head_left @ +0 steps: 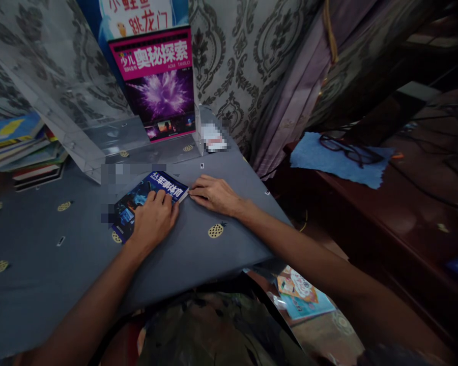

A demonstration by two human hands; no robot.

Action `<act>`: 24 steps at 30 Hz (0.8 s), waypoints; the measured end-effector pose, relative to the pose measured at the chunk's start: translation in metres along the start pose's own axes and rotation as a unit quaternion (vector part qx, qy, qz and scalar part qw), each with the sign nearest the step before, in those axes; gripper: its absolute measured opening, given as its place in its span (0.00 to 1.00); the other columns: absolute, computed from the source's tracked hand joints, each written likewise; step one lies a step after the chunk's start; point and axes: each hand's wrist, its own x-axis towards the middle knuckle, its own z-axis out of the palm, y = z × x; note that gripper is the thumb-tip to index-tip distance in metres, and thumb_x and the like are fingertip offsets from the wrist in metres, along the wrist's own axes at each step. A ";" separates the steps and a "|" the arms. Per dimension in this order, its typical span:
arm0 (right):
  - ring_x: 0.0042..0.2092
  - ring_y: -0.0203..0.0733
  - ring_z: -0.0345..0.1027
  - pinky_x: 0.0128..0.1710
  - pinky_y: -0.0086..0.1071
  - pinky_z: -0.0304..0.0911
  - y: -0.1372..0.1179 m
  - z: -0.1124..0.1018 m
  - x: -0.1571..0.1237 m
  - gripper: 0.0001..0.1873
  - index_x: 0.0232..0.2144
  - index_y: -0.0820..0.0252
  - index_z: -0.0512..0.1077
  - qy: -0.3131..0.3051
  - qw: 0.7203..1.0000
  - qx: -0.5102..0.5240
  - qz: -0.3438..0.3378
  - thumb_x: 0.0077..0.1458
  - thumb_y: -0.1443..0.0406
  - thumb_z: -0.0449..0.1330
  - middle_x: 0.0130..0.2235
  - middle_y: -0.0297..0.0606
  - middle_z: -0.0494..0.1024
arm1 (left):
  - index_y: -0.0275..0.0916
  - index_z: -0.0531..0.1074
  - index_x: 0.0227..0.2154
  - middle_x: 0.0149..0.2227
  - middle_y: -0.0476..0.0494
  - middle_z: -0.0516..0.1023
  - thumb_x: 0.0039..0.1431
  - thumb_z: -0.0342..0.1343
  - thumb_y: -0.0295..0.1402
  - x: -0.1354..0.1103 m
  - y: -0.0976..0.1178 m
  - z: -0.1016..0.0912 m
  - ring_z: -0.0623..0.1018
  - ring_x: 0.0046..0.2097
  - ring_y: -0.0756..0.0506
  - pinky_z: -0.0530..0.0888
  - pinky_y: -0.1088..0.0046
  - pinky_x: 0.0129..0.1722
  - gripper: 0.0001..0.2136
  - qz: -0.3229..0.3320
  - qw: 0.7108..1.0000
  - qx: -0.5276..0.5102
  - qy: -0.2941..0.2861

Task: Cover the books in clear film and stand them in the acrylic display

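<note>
A thin dark blue book [127, 207] with white Chinese characters lies tilted on the grey cloth, its top right corner toward my right hand. My left hand [154, 216] rests across the cover, fingers laid on it and the thumb along the near edge. At that top right corner, my right hand [216, 195] has its thumb and fingers drawn together against the book's page edge. Behind the book, a clear plastic display stand [145, 134] holds a magenta and black book [158, 96] upright, in front of a taller blue and white one.
The table cloth [229, 254] is grey with pineapple prints. A stack of books [38, 152] sits at the left. Right of the table, a dark red desk [351, 203] bears a blue cloth [309, 157] with glasses [351, 150]. More books [309, 300] lie low at the lower right.
</note>
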 end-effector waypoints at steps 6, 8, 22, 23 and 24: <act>0.42 0.43 0.68 0.38 0.34 0.62 -0.001 -0.001 0.000 0.14 0.43 0.61 0.79 0.008 1.000 0.003 0.008 0.68 0.64 0.54 0.39 0.41 0.80 | 0.35 0.74 0.41 0.43 0.34 0.76 0.71 0.39 0.39 0.001 0.000 -0.001 0.74 0.48 0.35 0.68 0.67 0.27 0.19 -0.002 1.000 0.009 -0.010; 0.41 0.42 0.68 0.39 0.34 0.63 -0.001 -0.002 -0.001 0.15 0.45 0.61 0.78 0.024 1.000 0.003 0.009 0.68 0.63 0.53 0.38 0.41 0.79 | 0.35 0.74 0.41 0.43 0.34 0.76 0.71 0.39 0.39 0.001 0.000 -0.002 0.74 0.48 0.35 0.68 0.67 0.26 0.19 -0.003 1.000 0.009 -0.013; 0.40 0.42 0.68 0.38 0.33 0.63 0.000 -0.003 -0.001 0.16 0.45 0.63 0.78 0.028 0.999 -0.005 0.016 0.69 0.63 0.51 0.38 0.42 0.80 | 0.35 0.74 0.42 0.44 0.33 0.75 0.72 0.37 0.39 0.001 0.001 -0.005 0.74 0.49 0.35 0.69 0.67 0.27 0.20 -0.003 1.000 0.011 -0.026; 0.40 0.42 0.68 0.38 0.33 0.63 0.000 -0.003 -0.001 0.16 0.45 0.63 0.78 0.024 1.000 -0.005 0.017 0.69 0.63 0.52 0.37 0.41 0.80 | 0.35 0.74 0.42 0.44 0.33 0.75 0.72 0.38 0.39 0.001 0.001 -0.005 0.74 0.49 0.35 0.69 0.68 0.27 0.20 -0.002 1.000 0.012 -0.026; 0.40 0.42 0.69 0.38 0.33 0.63 0.000 -0.003 -0.001 0.15 0.45 0.62 0.78 0.021 1.000 -0.006 0.020 0.68 0.63 0.52 0.37 0.41 0.80 | 0.35 0.74 0.42 0.44 0.33 0.75 0.72 0.38 0.39 0.001 0.001 -0.005 0.74 0.49 0.35 0.70 0.68 0.27 0.20 -0.001 1.000 0.013 -0.024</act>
